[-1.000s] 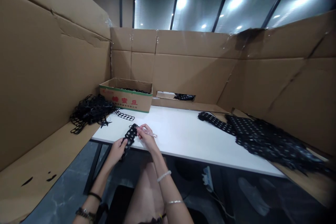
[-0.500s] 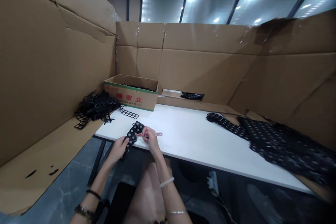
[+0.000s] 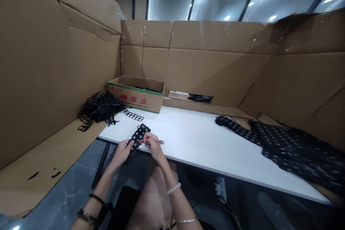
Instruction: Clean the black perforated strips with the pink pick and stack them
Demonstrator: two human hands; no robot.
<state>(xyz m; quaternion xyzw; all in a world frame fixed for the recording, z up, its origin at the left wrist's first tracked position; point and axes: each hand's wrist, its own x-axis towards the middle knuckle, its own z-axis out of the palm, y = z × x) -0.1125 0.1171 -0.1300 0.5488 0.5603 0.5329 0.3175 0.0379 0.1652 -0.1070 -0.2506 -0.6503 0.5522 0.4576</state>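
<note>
My left hand (image 3: 123, 152) pinches the near part of a black dotted strip (image 3: 137, 134) between thumb and fingers at the table's front edge. The strip looks like fabric or mesh with rows of pale round spots, and its lower end hangs past the edge. Closed around a slim pinkish tool (image 3: 161, 142), my right hand (image 3: 153, 146) is just right of the strip. The tool's tip points left onto the strip; its exact kind is too small to make out.
On the left lies a tangled heap of black perforated netting (image 3: 101, 109). Behind it stands an open carton (image 3: 140, 99) with black pieces inside. Dotted black material (image 3: 299, 147) is spread at the right. Cardboard walls (image 3: 215, 57) enclose the white table (image 3: 188, 133); one has a slot.
My right hand and the tool have shifted slightly left, closer to my left hand. The left hand keeps its hold on the strip. The view has turned a little.
</note>
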